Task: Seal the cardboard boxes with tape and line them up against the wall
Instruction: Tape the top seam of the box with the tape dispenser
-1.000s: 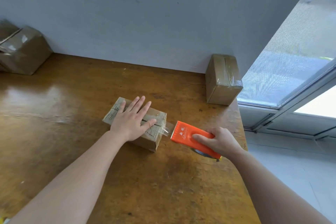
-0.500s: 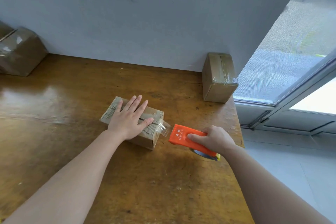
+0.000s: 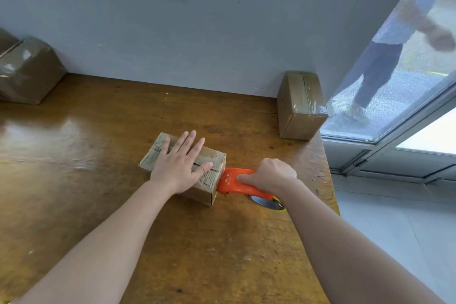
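Pressing flat on the box [image 3: 155, 155] with straight, spread fingers, the left hand [image 3: 177, 165] pins the flaps down and likely stops the box sliding on the table [image 3: 98, 205]. Its thumb lies beside the open seam near the right end. The right hand [image 3: 269, 175] is clenched round the handle of the orange dispenser [image 3: 230, 184], whose front edge touches the box's right end just under the top edge. The tape roll [image 3: 266, 201] hangs low, near the table. I judge that this placement is meant to anchor the tape on the end face, so that a pull leftward along the seam would lay it over both flaps. Whether any tape already sticks there I cannot tell. The box lies mid-table, skewed to the wall [image 3: 197, 20] and well apart from it, with no tape visible along its top. A sealed box [image 3: 299, 106] stands on end against the wall at the far right corner, and a wrapped box [image 3: 24, 74] sits by the wall at the far left. Sealing seems the step in hand, with the move to the wall to follow. The dispenser's push could shove the box leftward, which the flat palm is placed to resist.
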`<move>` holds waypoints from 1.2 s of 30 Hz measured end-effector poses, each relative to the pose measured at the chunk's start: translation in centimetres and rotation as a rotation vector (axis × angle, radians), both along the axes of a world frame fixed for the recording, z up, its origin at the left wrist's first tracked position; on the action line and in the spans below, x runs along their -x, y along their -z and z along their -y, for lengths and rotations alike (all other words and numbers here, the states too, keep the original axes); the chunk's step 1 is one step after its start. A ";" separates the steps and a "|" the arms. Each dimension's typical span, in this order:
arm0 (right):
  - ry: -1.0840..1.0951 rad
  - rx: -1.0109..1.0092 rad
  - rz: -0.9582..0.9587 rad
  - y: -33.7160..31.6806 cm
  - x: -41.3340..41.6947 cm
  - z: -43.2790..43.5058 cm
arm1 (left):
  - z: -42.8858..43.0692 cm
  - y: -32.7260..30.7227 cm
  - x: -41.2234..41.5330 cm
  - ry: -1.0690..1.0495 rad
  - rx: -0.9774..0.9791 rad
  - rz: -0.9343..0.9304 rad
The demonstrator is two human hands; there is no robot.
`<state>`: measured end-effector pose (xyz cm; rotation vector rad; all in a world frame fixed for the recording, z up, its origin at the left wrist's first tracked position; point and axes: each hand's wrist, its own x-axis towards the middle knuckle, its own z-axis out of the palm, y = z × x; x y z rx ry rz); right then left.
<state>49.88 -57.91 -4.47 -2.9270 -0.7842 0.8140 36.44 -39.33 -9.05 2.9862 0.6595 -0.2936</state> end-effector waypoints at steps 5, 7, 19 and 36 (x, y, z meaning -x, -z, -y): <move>-0.045 0.047 0.066 -0.9 0.2 -1.5 | 0.2 -0.1 0.0 -0.001 -0.003 0.018; -0.054 0.059 0.087 -1.2 0.3 -2.1 | 0.3 -0.1 0.1 0.003 -0.004 0.023; -0.080 0.101 0.226 -2.0 1.7 -3.9 | 0.2 0.0 0.0 0.011 -0.005 0.024; 0.111 -0.003 0.197 2.2 2.4 -1.5 | 0.4 -0.7 0.2 0.062 0.063 0.011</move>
